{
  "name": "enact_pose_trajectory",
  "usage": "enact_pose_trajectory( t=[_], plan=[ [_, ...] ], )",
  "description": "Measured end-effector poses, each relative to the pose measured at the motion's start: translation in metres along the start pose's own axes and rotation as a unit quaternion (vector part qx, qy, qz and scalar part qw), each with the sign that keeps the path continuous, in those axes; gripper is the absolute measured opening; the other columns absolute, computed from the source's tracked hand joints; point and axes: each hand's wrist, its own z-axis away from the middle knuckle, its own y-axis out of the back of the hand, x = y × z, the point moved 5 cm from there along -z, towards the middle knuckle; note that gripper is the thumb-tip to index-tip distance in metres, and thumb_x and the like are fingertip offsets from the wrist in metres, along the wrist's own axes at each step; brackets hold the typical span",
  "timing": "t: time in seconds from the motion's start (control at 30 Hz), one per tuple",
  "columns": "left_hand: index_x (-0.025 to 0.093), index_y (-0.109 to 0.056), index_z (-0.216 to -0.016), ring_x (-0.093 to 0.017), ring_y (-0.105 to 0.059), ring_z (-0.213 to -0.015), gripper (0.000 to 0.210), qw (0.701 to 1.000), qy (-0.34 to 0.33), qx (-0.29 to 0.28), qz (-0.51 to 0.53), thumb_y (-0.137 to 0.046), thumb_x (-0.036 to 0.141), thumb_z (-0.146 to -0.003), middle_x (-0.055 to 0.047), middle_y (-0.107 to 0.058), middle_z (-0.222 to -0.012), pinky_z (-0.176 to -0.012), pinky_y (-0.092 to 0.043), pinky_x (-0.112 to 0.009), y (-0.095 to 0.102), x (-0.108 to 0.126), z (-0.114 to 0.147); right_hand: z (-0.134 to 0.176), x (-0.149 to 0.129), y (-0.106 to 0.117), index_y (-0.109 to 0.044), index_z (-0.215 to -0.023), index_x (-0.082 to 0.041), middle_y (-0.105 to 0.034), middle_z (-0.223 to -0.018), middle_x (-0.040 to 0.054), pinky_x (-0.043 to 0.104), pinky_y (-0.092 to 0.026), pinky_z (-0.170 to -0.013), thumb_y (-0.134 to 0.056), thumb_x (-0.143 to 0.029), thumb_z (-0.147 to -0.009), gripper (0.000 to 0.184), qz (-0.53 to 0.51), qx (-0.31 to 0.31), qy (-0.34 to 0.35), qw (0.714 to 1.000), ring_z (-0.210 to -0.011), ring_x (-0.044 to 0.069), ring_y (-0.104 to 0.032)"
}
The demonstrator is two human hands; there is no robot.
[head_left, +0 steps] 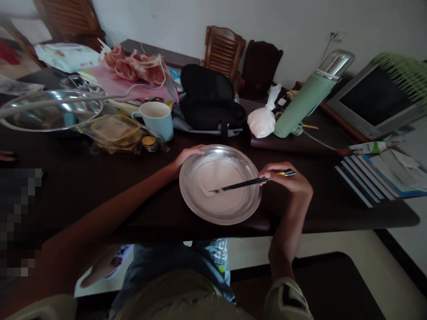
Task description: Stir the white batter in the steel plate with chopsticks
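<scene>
A shallow metal bowl [187, 195] stands near the front edge of the dark table, with a pale, smooth batter-like mixture [216, 178] in it. My left hand [190, 154] grips the bowl's far left rim; part of its fingers is hidden. Dark chopsticks [243, 183] are held in my closed right hand [283, 174] over the bowl's right rim. Their tips dip into the mixture near the middle of the bowl.
Behind the bowl are a light blue mug [160, 122], a small jar [150, 143], a black bag [210, 98], a tied bag of white powder [262, 122] and a green thermos [303, 104]. A large steel basin [50, 126] stands left, books [370, 182] right. Another person's fingers [7, 156] show at far left.
</scene>
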Motion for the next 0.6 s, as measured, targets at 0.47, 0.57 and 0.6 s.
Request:
enact_pose_trajectory(
  t=[0.47, 0.57, 0.6],
  plan=[
    [0.013, -0.070, -0.101, -0.019, -0.062, -0.081, 0.031, 1.000, 0.011, -0.007, 0.027, -0.059, 0.019, -0.072, -0.006, -0.070, -0.093, -0.078, -0.045, -0.032, -0.006, -0.001, 0.005, 0.004, -0.004, 0.014, -0.075, -0.076, -0.023, -0.075, -0.082, 0.0011, 0.028, -0.054, -0.074, -0.070, -0.038, -0.082, 0.017, 0.011, 0.126, 0.019, 0.992, -0.075, 0.018, -0.070],
    [0.011, -0.070, -0.100, -0.020, -0.061, -0.080, 0.031, 0.999, 0.013, -0.011, 0.034, -0.058, 0.017, -0.072, -0.006, -0.070, -0.090, -0.077, -0.044, -0.032, -0.008, 0.000, 0.006, 0.001, -0.004, 0.003, -0.075, -0.075, -0.022, -0.075, -0.083, 0.0023, 0.030, -0.054, -0.076, -0.070, -0.039, -0.081, 0.018, 0.020, 0.055, 0.021, 0.998, -0.080, 0.020, -0.070],
    [0.011, -0.070, -0.099, -0.020, -0.061, -0.080, 0.031, 0.999, 0.012, -0.009, 0.037, -0.058, 0.017, -0.071, -0.006, -0.070, -0.089, -0.076, -0.044, -0.032, -0.009, 0.000, 0.006, 0.001, -0.004, -0.002, -0.075, -0.076, -0.022, -0.075, -0.082, 0.0030, 0.030, -0.054, -0.075, -0.070, -0.041, -0.081, 0.020, 0.020, 0.010, 0.018, 1.000, -0.079, 0.021, -0.070]
  ],
)
